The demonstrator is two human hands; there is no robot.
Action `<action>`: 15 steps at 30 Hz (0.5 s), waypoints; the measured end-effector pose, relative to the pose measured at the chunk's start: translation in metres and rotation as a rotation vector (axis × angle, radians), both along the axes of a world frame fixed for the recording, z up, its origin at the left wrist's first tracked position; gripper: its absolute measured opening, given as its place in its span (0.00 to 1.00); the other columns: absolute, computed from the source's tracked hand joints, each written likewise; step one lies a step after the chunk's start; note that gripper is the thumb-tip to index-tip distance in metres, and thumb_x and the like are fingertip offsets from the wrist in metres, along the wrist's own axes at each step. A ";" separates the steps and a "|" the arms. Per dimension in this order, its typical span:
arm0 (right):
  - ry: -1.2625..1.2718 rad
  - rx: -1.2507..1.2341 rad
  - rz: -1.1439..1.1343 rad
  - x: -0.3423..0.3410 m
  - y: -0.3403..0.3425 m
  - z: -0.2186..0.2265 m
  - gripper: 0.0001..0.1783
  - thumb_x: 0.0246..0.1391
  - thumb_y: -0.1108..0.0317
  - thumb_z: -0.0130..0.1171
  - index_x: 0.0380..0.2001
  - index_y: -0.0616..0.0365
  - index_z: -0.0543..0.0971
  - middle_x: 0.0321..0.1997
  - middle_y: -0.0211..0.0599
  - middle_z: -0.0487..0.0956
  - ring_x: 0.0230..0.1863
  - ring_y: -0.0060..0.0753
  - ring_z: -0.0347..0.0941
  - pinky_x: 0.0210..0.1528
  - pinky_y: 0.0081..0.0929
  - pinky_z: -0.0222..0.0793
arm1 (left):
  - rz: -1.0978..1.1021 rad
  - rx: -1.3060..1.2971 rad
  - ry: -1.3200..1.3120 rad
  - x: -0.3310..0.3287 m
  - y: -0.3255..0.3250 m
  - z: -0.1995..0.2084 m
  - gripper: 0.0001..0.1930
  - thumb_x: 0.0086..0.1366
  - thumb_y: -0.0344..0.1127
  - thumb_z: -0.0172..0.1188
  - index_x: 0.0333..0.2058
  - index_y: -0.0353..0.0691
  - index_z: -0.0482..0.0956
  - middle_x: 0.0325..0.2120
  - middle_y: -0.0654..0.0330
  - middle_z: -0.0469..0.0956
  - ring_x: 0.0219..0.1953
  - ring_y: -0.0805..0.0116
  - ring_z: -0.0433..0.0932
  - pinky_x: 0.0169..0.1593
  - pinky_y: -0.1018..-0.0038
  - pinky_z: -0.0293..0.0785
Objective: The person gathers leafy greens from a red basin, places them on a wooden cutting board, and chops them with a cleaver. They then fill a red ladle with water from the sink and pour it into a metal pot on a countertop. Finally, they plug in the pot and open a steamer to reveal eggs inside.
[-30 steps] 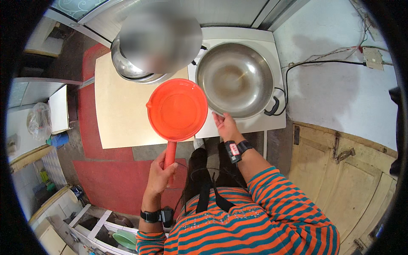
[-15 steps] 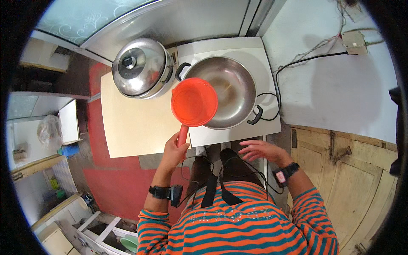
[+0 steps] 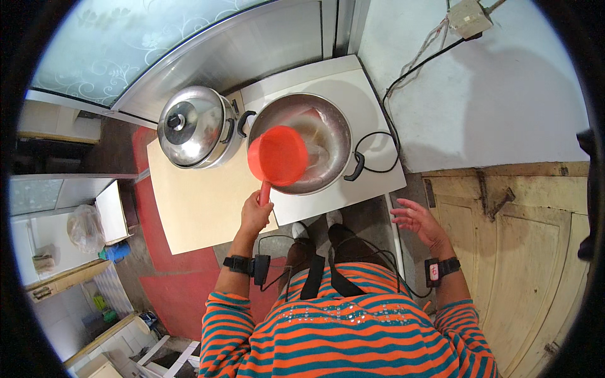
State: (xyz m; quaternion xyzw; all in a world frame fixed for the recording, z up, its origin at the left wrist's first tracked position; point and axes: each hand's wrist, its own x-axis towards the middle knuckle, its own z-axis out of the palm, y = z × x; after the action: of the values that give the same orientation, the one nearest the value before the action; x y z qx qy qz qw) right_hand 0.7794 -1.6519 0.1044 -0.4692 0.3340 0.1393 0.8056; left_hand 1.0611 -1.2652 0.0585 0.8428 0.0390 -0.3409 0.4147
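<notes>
- While the left hand (image 3: 255, 213) is closed around the handle of the red dipper (image 3: 285, 155), the dipper's bowl hangs tilted over the near left part of the pan (image 3: 339, 140).
- What looks like water lies rippled in the pan, to the right of the dipper.
- The right hand (image 3: 416, 220) grasps nothing; its fingers are spread, slightly bent, just off the near right corner of the tabletop (image 3: 208, 205).
- The pan sits on the tabletop's white part, one black handle pointing left, the other toward the near right.
- A lidded steel pot (image 3: 200, 129) stands to the pan's left, on the beige part.
- From a box (image 3: 469, 19) on the wall, a black cord (image 3: 409, 73) runs down and loops near the pan's right handle.
- Red mats (image 3: 179, 296) cover some of the floor at left.
</notes>
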 end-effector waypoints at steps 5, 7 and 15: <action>-0.018 -0.012 -0.054 -0.016 0.001 -0.004 0.30 0.65 0.57 0.56 0.66 0.58 0.64 0.58 0.47 0.76 0.53 0.35 0.77 0.51 0.27 0.75 | -0.193 0.207 -0.319 0.003 -0.003 0.000 0.23 0.55 0.35 0.61 0.51 0.37 0.75 0.33 0.46 0.82 0.34 0.46 0.82 0.41 0.57 0.78; -0.007 -0.027 -0.086 -0.020 -0.001 -0.006 0.29 0.65 0.58 0.55 0.65 0.58 0.65 0.58 0.47 0.76 0.52 0.35 0.78 0.51 0.28 0.75 | -0.245 0.259 -0.432 0.003 -0.005 0.004 0.24 0.55 0.35 0.60 0.52 0.39 0.75 0.36 0.44 0.82 0.41 0.41 0.81 0.47 0.54 0.76; 0.098 -0.063 -0.208 -0.027 -0.009 -0.032 0.23 0.66 0.63 0.53 0.61 0.59 0.68 0.52 0.46 0.80 0.45 0.35 0.81 0.46 0.27 0.77 | -0.301 0.348 -0.624 -0.003 -0.012 0.033 0.28 0.57 0.30 0.58 0.58 0.47 0.70 0.39 0.47 0.82 0.38 0.44 0.82 0.43 0.54 0.77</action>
State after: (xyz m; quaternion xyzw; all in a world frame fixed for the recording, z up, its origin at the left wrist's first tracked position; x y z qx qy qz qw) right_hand 0.7520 -1.6610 0.0721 -0.4497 0.4240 0.0672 0.7833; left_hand 1.0583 -1.2771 0.0911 0.9601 -0.1557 -0.1134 0.2028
